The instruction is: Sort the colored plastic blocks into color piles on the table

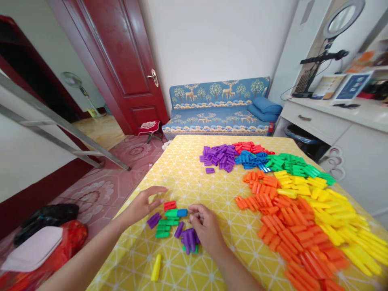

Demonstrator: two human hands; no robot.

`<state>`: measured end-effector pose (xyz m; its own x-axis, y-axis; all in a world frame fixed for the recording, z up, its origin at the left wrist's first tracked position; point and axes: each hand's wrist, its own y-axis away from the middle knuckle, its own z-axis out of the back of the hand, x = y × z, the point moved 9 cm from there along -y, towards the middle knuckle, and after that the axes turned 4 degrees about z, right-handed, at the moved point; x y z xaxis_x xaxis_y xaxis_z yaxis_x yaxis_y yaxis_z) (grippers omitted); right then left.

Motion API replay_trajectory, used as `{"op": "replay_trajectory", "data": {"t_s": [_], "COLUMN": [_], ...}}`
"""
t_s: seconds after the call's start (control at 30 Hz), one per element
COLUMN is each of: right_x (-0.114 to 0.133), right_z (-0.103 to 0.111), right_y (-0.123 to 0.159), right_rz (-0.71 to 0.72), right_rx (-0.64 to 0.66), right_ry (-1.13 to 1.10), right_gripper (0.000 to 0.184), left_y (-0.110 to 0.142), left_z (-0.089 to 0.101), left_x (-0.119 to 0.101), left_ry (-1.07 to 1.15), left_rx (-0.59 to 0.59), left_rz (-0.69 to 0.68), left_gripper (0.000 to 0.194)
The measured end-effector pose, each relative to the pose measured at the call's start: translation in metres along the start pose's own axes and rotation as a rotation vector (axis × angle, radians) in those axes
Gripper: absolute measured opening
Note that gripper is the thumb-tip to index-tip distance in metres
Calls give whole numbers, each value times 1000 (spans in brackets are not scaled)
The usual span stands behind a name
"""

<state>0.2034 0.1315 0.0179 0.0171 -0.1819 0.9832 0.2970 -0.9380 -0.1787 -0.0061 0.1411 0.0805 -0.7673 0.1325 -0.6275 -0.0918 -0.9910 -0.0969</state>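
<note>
My left hand (148,204) hovers by the small mixed group on the table, fingers spread and nothing in them. Beside its fingertips lies a red plastic tube piece (169,206). My right hand (204,222) is curled, with thumb and forefinger drawn together close to a blue piece (182,212); what its fingers hold, if anything, is hidden. Against that hand's near side sit several purple pieces (189,239), partly covering green ones. Several green pieces (168,222) lie between the hands. A purple piece (154,220) rests below my left hand, and a yellow tube (156,267) lies nearer me.
Sorted heaps of purple (220,157), red (250,147), blue (250,159), green (291,163), yellow (336,214) and orange (287,226) pieces cover the right and far side of the patterned table (178,169). A blue sofa (218,109) stands beyond; a ladder (60,121) leans at left.
</note>
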Motion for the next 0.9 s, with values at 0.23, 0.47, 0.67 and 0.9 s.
{"op": "replay_trajectory", "data": {"t_s": [0.23,0.47,0.67,0.9], "right_x": [16,19,4,-1], "right_z": [-5,-6,21,34], "right_y": [3,3,-3,-1], "right_rz": [117,189,100,4], "right_rx": [87,125,-133,-242], "right_ry": [121,226,132,-14], "right_gripper": [52,57,20,20], "left_y": [88,55,16,-17], "left_z": [-32,-69,-74,-95], "left_x": [4,-42,-46,-41], "left_ry": [-109,24,279,345], "left_rx": [-22,-73,22,26], "left_rz": [-7,-133,-11,110], "left_gripper": [69,72,34,25]}}
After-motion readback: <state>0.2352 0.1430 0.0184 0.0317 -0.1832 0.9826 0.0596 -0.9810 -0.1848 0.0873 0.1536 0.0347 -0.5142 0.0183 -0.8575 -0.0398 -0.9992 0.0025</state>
